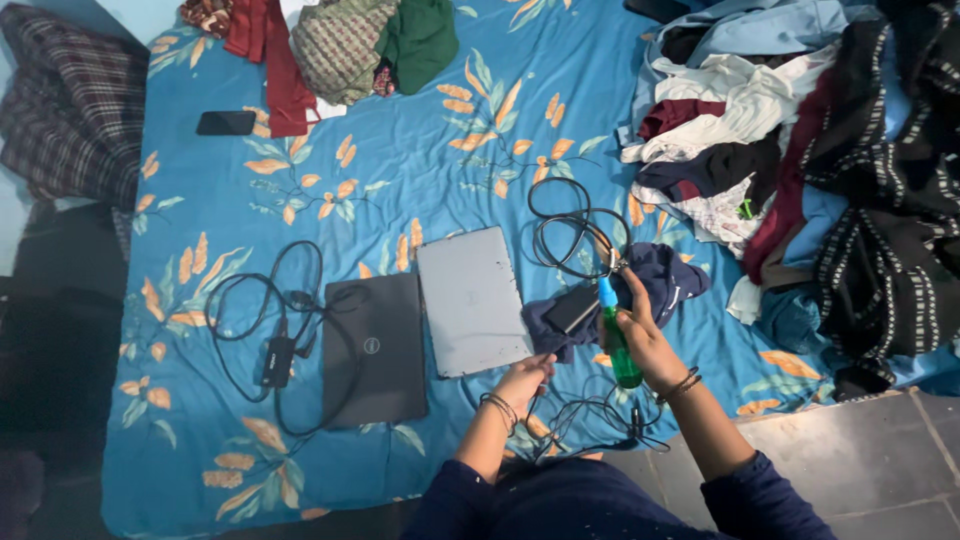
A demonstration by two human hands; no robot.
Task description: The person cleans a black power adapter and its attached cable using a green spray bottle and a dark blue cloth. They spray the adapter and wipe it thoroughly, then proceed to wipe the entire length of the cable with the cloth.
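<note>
gripping a slim green plastic spray bottle (617,340) with a blue nozzle, your right hand (645,335) has its fingers wrapped tight round the bottle's middle, holding it nearly upright. your left hand (523,378) pinches the near corner of a flat grey closed laptop (472,300), fingers closed on its edge. just beyond your right fingers lies a crumpled dark blue cloth (650,285) with a coiled black cable (572,228). left of your left fingers rests a matte black laptop (375,348). everything sits on a blue leaf-printed bedsheet (400,170) beside grey floor tiles (870,450).
</note>
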